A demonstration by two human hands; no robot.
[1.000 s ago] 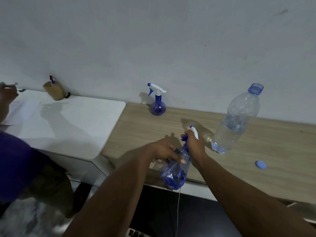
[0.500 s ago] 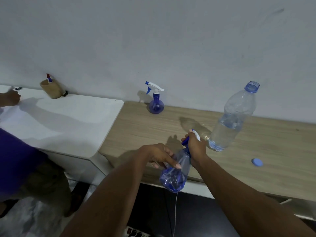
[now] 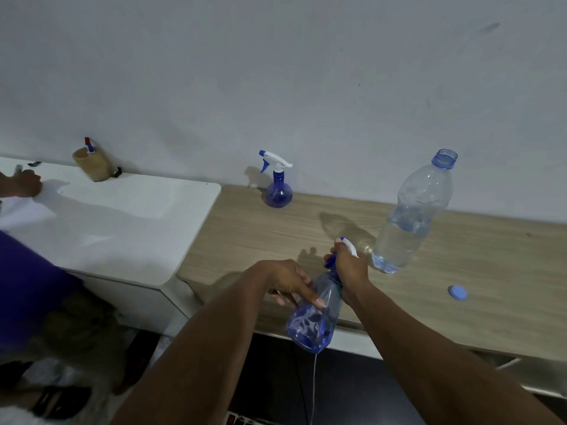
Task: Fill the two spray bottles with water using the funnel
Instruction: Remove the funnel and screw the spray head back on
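Wooden counter (image 3: 475,271) is holding everything. Water bottle (image 3: 411,216) is standing uncapped, roughly half full. Near spray bottle (image 3: 316,320) is hanging tilted over the counter's front edge: left hand (image 3: 291,283) gripping its body, right hand (image 3: 349,271) wrapping its trigger head, probably unscrewing. Second spray bottle (image 3: 277,182) is sitting by the wall, head on. Blue cap (image 3: 458,292) is lying loose. No funnel showing, fill levels unreadable; I'm guessing pouring isn't started

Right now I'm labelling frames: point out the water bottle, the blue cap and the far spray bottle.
water bottle (image 3: 411,222): head view, clear body.
blue cap (image 3: 458,292): head view, top face.
far spray bottle (image 3: 278,196): head view, round base.
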